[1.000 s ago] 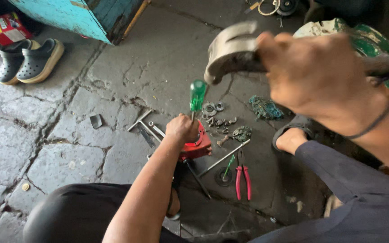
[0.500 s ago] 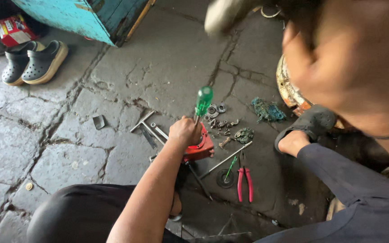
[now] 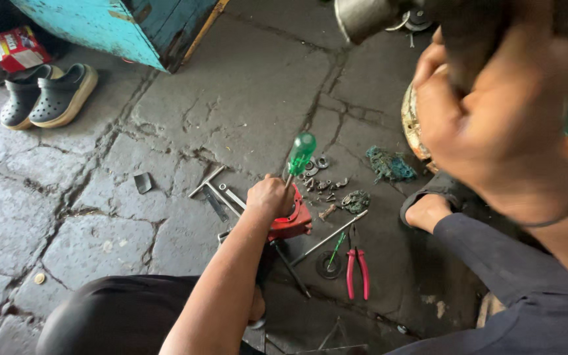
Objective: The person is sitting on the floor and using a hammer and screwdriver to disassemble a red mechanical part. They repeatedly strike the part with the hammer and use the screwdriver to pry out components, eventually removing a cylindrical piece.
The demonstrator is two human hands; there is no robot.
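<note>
Your left hand (image 3: 269, 197) gripped the green-handled screwdriver (image 3: 300, 154) upright on the red part (image 3: 292, 222); your right hand (image 3: 504, 118) clenched the raised hammer (image 3: 366, 16), and a glancing blow risked bruised knuckles.

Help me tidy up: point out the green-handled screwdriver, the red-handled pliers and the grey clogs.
green-handled screwdriver (image 3: 301, 153), head view, on its green handle.
red-handled pliers (image 3: 356, 271), head view, between the red grips.
grey clogs (image 3: 64, 95), head view, top of the right-hand clog.

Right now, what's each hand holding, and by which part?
Left hand: green-handled screwdriver, gripped below the handle, over the red part. Right hand: hammer, by its handle.
</note>
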